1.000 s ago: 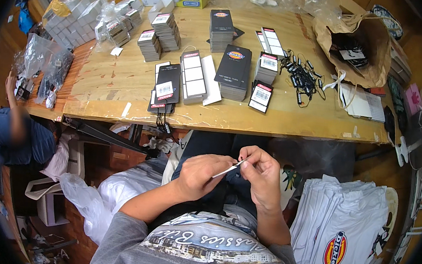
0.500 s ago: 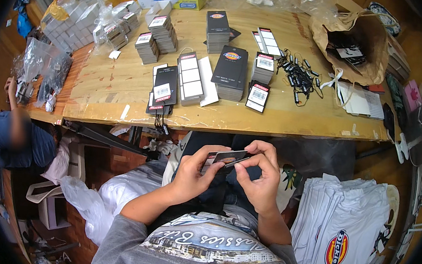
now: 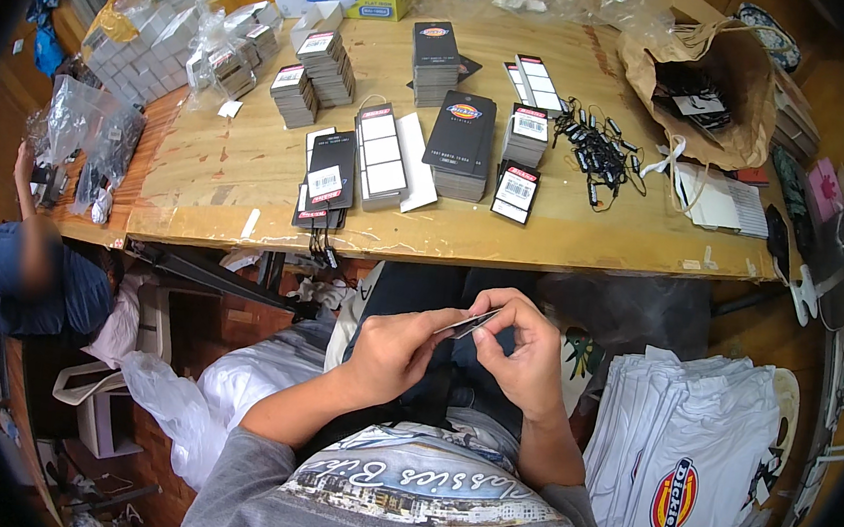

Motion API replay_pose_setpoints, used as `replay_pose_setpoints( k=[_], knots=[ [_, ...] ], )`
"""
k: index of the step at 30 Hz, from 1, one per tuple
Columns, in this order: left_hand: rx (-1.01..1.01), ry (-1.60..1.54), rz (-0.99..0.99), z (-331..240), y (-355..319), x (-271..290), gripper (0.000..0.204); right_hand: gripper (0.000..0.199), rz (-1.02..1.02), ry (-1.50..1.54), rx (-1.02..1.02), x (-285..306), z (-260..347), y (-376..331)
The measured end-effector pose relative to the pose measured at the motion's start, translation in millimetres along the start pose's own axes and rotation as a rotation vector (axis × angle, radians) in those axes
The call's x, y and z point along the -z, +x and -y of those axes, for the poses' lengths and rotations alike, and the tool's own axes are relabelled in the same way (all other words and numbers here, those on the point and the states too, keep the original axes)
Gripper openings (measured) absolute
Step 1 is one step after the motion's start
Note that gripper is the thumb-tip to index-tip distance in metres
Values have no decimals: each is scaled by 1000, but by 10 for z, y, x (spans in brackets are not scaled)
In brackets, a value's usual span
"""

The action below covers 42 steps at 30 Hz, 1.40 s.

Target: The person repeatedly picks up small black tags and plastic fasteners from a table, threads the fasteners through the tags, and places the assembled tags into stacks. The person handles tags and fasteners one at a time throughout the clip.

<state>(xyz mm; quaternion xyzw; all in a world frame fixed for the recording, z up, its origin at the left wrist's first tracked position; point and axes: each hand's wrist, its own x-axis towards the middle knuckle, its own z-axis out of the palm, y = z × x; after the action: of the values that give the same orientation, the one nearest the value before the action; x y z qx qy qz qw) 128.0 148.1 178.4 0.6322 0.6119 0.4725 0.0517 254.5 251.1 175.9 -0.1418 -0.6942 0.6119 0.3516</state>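
Note:
Above my lap, just below the table's front edge, my left hand point(image 3: 391, 353) and my right hand point(image 3: 520, 350) pinch a few dark hang tags point(image 3: 468, 324) between them. The tags are tilted nearly edge-on, so their faces hardly show. Both hands are closed on them, thumbs facing each other. On the table ahead stand a tall stack of black hang tags point(image 3: 461, 141), a stack of white-panelled tags point(image 3: 381, 160) and smaller stacks of barcode tags point(image 3: 527, 137). Tags with black strings point(image 3: 327, 180) lie near the front edge, left of these.
A heap of black tag strings point(image 3: 598, 148) and a brown paper bag point(image 3: 750, 66) are at the table's right. Bagged small boxes point(image 3: 150, 49) fill the far left. Folded white shirts point(image 3: 671, 456) are piled at my right. Another person point(image 3: 49, 276) sits at the left.
The tags in my hands have turned from showing a printed face to nearly edge-on. My hands have shifted slightly, fingers drawn closer together. The other person's hand has moved a little.

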Motion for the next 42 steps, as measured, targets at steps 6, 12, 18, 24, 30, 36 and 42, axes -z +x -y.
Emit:
replay_pose_setpoints(
  k=[6, 12, 18, 24, 30, 36, 42],
  knots=[
    [27, -44, 63, -46, 38, 23, 37, 11, -113, 6, 12, -44, -54, -6],
    [189, -245, -75, 11, 83, 62, 23, 12, -79, -269, 147, -18, 65, 28],
    [247, -422, -211, -66, 50, -9, 18, 14, -121, -359, 241, -103, 88, 48],
    [100, -258, -208, -69, 44, -5, 19, 9, -120, -277, 217, -107, 72, 21],
    [30, -177, -88, -85, 64, 73, 23, 10, -75, -246, 224, -97, 58, 11],
    [5, -268, -69, -24, 48, 82, 24, 12, -59, -114, 129, -106, 74, 15],
    [192, -636, 47, 99, 37, 140, 16, 12, -44, -102, 150, -81, -4, 7]
  ],
)
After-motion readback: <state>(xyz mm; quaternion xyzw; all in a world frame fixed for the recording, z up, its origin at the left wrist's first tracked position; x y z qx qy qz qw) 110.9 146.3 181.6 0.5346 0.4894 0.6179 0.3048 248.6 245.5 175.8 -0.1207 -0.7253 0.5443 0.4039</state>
